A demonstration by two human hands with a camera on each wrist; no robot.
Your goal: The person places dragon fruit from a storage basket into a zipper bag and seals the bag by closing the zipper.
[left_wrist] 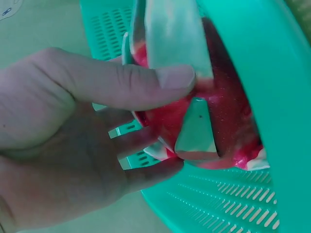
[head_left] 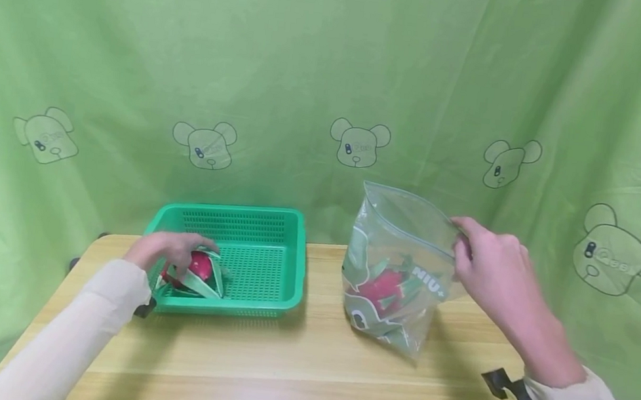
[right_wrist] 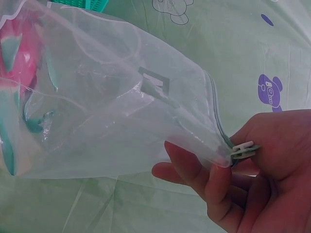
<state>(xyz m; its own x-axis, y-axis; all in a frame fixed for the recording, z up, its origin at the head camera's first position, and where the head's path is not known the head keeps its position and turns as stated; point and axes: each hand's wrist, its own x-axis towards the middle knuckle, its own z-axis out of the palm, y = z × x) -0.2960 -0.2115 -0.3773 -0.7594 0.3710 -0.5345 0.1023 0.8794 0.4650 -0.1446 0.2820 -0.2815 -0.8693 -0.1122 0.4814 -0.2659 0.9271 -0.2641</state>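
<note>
A red dragon fruit (head_left: 201,266) with green scales lies at the left end of the green basket (head_left: 297,260). My left hand (head_left: 177,251) grips it from above, and the left wrist view shows the thumb across the fruit (left_wrist: 226,114) with fingers curled on its far side. To the right, a clear zip bag (head_left: 407,220) with "NIU+" lettering stands on the table. Another dragon fruit (head_left: 382,291) shows through its plastic. My right hand (head_left: 494,259) pinches the bag's upper right corner beside the zip slider (right_wrist: 244,150). The bag's mouth gapes slightly.
Both things stand on a light wooden table (head_left: 253,377). Behind them hangs a green curtain (head_left: 289,58) printed with bear heads. The basket's raised wall surrounds the left hand's fruit. A gap of bare wood separates basket and bag.
</note>
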